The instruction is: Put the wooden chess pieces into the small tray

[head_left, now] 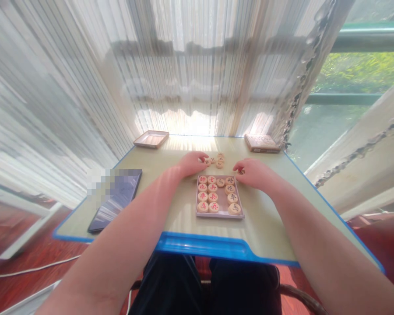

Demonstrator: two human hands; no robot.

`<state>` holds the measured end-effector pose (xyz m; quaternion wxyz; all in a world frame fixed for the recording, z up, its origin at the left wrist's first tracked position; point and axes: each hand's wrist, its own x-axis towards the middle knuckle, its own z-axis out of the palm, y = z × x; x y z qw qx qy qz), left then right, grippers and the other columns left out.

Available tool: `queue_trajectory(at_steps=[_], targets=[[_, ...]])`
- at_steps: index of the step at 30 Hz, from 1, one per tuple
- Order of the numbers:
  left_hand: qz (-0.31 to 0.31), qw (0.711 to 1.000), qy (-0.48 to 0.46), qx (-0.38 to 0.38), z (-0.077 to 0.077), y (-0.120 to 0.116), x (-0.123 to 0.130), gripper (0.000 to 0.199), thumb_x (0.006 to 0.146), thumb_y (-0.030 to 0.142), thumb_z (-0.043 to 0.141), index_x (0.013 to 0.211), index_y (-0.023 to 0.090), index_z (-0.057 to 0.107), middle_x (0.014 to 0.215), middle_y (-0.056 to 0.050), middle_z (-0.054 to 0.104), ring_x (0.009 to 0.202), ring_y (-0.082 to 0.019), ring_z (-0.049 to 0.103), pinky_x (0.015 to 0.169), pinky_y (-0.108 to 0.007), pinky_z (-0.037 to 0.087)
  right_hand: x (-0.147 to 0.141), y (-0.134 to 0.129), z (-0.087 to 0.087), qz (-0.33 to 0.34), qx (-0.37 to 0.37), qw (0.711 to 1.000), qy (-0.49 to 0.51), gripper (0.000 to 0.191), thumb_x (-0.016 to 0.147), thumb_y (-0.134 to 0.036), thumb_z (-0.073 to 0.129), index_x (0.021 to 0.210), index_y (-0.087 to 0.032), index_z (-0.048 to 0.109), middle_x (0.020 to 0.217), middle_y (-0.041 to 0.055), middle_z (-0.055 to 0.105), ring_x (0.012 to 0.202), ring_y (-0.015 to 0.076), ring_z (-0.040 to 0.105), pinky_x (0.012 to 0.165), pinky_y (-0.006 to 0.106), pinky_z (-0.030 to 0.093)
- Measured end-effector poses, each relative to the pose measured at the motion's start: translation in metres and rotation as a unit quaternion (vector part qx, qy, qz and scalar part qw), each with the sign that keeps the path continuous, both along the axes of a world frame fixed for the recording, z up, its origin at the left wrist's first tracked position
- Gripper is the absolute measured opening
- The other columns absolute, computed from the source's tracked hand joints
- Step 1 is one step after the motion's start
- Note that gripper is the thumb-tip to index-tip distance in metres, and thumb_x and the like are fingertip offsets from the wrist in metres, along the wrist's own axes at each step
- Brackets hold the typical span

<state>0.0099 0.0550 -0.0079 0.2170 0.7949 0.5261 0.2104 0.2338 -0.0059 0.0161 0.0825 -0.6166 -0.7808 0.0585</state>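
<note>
A shallow square box (221, 215) lies on the table in front of me. Inside it, round wooden Chinese chess pieces (213, 207) with red characters fill two columns on the left. Black-lettered pieces (232, 198) line the right side and one more sits in the top row; bare box floor shows between. Beyond the box is a small group of loose pieces (219, 164). My left hand (192, 163) is at the left of that group, its curled fingers closed around a piece at its edge. To the right, my right hand (252, 173) pinches a piece (241, 172), partly hidden by the fingers, beside the box's upper right corner.
A dark tablet (118, 199) lies at the table's left edge. At the back left corner is a shallow box lid or tray (151, 139), and at the back right a flat closed box (262, 143). A blue raised rim (203, 243) borders the near edge. Curtains hang behind.
</note>
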Motion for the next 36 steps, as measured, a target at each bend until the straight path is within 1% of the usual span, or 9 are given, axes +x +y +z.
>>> queue_trajectory(at_steps=[9, 13, 16, 20, 23, 26, 29, 32, 36], targets=[[-0.009, 0.999, -0.049, 0.005, -0.001, -0.004, -0.001, 0.032, 0.068, 0.041, 0.062, 0.092, 0.021, 0.070, 0.098, -0.002, 0.069, 0.080, -0.017, 0.060, 0.077, -0.028, 0.049, 0.004, -0.004, 0.005, 0.003, -0.011, 1.000, 0.020, 0.037, 0.068, -0.020, 0.056, 0.103, -0.019, 0.068, 0.103, 0.0060, 0.068, 0.090, 0.0205, 0.061, 0.076, 0.027, 0.045], [-0.008, 0.999, -0.045, 0.006, 0.000, -0.005, 0.000, 0.031, 0.069, 0.036, 0.061, 0.095, 0.021, 0.070, 0.098, -0.002, 0.069, 0.079, -0.017, 0.060, 0.075, -0.028, 0.049, 0.004, -0.008, 0.009, -0.008, -0.016, 0.999, 0.036, 0.035, 0.069, -0.019, 0.056, 0.102, -0.020, 0.068, 0.099, 0.0051, 0.069, 0.088, 0.0193, 0.062, 0.076, 0.026, 0.045], [-0.007, 0.999, -0.044, 0.001, 0.000, -0.005, -0.001, 0.033, 0.068, 0.030, 0.060, 0.099, 0.021, 0.068, 0.100, -0.002, 0.068, 0.078, -0.016, 0.060, 0.074, -0.027, 0.049, 0.006, -0.006, 0.010, -0.017, 0.003, 0.999, 0.040, 0.033, 0.072, -0.021, 0.055, 0.102, -0.019, 0.068, 0.105, 0.0065, 0.067, 0.090, 0.0198, 0.061, 0.079, 0.027, 0.045], [0.003, 0.999, -0.039, -0.010, 0.000, -0.003, -0.002, 0.034, 0.068, 0.027, 0.059, 0.100, 0.021, 0.068, 0.097, -0.002, 0.069, 0.079, -0.017, 0.060, 0.075, -0.027, 0.049, 0.014, 0.002, 0.006, -0.073, 0.043, 0.995, 0.048, 0.034, 0.075, -0.019, 0.051, 0.105, -0.018, 0.068, 0.117, 0.0094, 0.062, 0.103, 0.0226, 0.058, 0.086, 0.029, 0.043], [-0.002, 0.999, -0.036, -0.013, 0.000, -0.002, -0.003, 0.034, 0.068, 0.030, 0.060, 0.100, 0.021, 0.068, 0.098, -0.002, 0.069, 0.081, -0.018, 0.060, 0.078, -0.029, 0.049, 0.020, 0.008, 0.002, -0.131, 0.001, 0.989, 0.074, 0.034, 0.075, -0.017, 0.051, 0.104, -0.016, 0.068, 0.108, 0.0089, 0.068, 0.099, 0.0221, 0.061, 0.082, 0.028, 0.045], [-0.008, 0.999, -0.031, -0.012, 0.000, -0.003, -0.002, 0.036, 0.068, 0.033, 0.061, 0.101, 0.021, 0.068, 0.102, -0.002, 0.068, 0.083, -0.018, 0.060, 0.079, -0.029, 0.049, 0.023, 0.012, -0.002, -0.145, -0.011, 0.985, 0.092, 0.029, 0.075, -0.021, 0.054, 0.098, -0.015, 0.070, 0.100, 0.0084, 0.071, 0.093, 0.0213, 0.063, 0.076, 0.026, 0.046], [0.006, 0.999, -0.007, 0.035, -0.001, -0.003, 0.001, 0.039, 0.074, 0.040, 0.056, 0.106, 0.021, 0.068, 0.110, -0.004, 0.066, 0.091, -0.020, 0.061, 0.085, -0.030, 0.048, 0.022, 0.014, -0.004, -0.151, -0.006, 0.983, 0.102, 0.026, 0.074, -0.022, 0.056, 0.094, -0.016, 0.071, 0.098, 0.0089, 0.071, 0.091, 0.0213, 0.063, 0.073, 0.026, 0.045], [-0.012, 0.996, 0.027, 0.083, -0.002, -0.005, 0.006, 0.037, 0.083, 0.040, 0.045, 0.108, 0.025, 0.068, 0.119, -0.001, 0.064, 0.110, -0.020, 0.055, 0.098, -0.030, 0.040, 0.021, 0.016, -0.005, -0.146, -0.007, 0.981, 0.126, 0.026, 0.074, -0.024, 0.055, 0.093, -0.017, 0.072, 0.097, 0.0085, 0.071, 0.089, 0.0207, 0.063, 0.071, 0.026, 0.045], [-0.021, 0.996, 0.064, 0.059, -0.001, -0.005, 0.007, 0.038, 0.086, 0.034, 0.041, 0.114, 0.028, 0.066, 0.120, 0.002, 0.064, 0.116, -0.019, 0.053, 0.102, -0.028, 0.037, 0.020, 0.015, -0.005, -0.129, -0.022, 0.984, 0.124, 0.026, 0.073, -0.028, 0.058, 0.093, -0.018, 0.071, 0.097, 0.0066, 0.071, 0.089, 0.0205, 0.062, 0.072, 0.026, 0.044]])
